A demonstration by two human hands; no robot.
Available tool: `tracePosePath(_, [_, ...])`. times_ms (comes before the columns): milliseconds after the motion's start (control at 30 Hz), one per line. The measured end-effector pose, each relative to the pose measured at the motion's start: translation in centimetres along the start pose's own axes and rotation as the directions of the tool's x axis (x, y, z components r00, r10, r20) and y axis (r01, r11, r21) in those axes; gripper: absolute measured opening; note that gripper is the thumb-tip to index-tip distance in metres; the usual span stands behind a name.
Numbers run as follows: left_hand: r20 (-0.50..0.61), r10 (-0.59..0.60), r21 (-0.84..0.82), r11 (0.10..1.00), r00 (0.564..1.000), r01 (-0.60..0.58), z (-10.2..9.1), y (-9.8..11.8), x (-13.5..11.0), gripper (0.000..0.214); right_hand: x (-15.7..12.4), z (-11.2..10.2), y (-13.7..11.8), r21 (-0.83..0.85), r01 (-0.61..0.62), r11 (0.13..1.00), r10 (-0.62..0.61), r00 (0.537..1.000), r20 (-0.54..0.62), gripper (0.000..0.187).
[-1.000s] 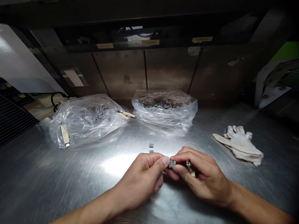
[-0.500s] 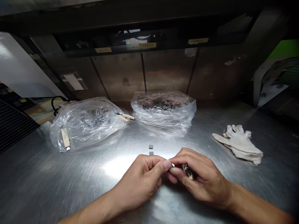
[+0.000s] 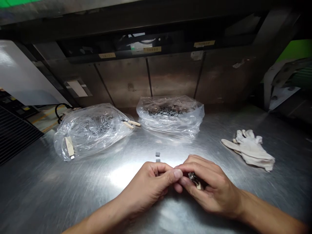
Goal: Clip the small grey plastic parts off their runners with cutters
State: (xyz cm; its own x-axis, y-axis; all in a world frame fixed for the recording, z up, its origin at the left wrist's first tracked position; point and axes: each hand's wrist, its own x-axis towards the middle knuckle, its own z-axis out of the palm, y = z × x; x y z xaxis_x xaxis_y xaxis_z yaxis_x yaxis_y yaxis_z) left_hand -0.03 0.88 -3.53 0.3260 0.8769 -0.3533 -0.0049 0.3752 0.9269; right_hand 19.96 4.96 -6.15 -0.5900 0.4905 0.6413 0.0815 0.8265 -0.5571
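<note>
My left hand (image 3: 152, 185) is closed, its thumb pressed against the fingers and meeting the right fingertips. A small grey piece showed there a moment ago; the fingers now cover it. My right hand (image 3: 212, 187) is closed too, pinching at the same spot with thumb and forefinger. Tucked in its palm is a pair of pliers (image 3: 193, 179) with a metal head and a cream handle, mostly hidden. Just beyond the hands, two small grey ribbed pieces lie on the metal table, a farther one (image 3: 157, 154) and a nearer one (image 3: 158, 160).
A clear plastic bag (image 3: 170, 128) full of small grey pieces stands at the back. Another bag (image 3: 85, 139) lies at the left, with cream-handled tools at its right edge (image 3: 131, 123) and left side (image 3: 69, 146). White gloves (image 3: 252, 151) lie at the right.
The joined fingertips have shifted slightly, and the left thumb now covers the small piece that showed between them. The view has tilted a little; the bags and gloves stay put.
</note>
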Motion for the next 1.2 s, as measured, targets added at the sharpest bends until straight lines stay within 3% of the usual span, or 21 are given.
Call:
tracePosePath(167, [0.065,-0.016,-0.047,0.999,0.998,0.019,-0.3,0.0,-0.1,0.046,0.3,0.0,-0.1,-0.015,-0.04,0.999,0.039,0.999,-0.02,0.015])
tracePosePath(433, [0.177,-0.061,-0.14,0.986,0.982,0.086,-0.5,1.0,-0.2,0.026,0.1,-0.3,0.3,0.035,-0.104,0.994,0.105,0.994,-0.036,0.01])
tracePosePath(533, [0.152,-0.098,-0.142,0.983,0.984,0.12,-0.4,1.3,-0.3,0.023,0.2,-0.3,0.3,0.033,-0.097,0.995,0.099,0.994,-0.042,0.011])
tracePosePath(667, [0.148,-0.108,-0.114,0.986,0.983,0.125,-0.5,0.9,-0.2,0.034,0.2,-0.2,0.2,0.029,-0.064,0.998,0.065,0.997,-0.041,0.011])
tracePosePath(967, [0.029,0.008,0.142,0.99,1.0,-0.012,0.2,0.2,-0.4,0.045,0.0,-0.2,0.2,0.016,-0.073,0.997,0.074,0.997,-0.037,0.011])
tracePosePath(1200, [0.093,-0.068,-0.147,0.986,0.993,0.081,0.0,0.3,-0.2,0.036,0.0,-0.1,0.3,-0.053,-0.065,0.997,0.063,0.997,-0.037,0.017])
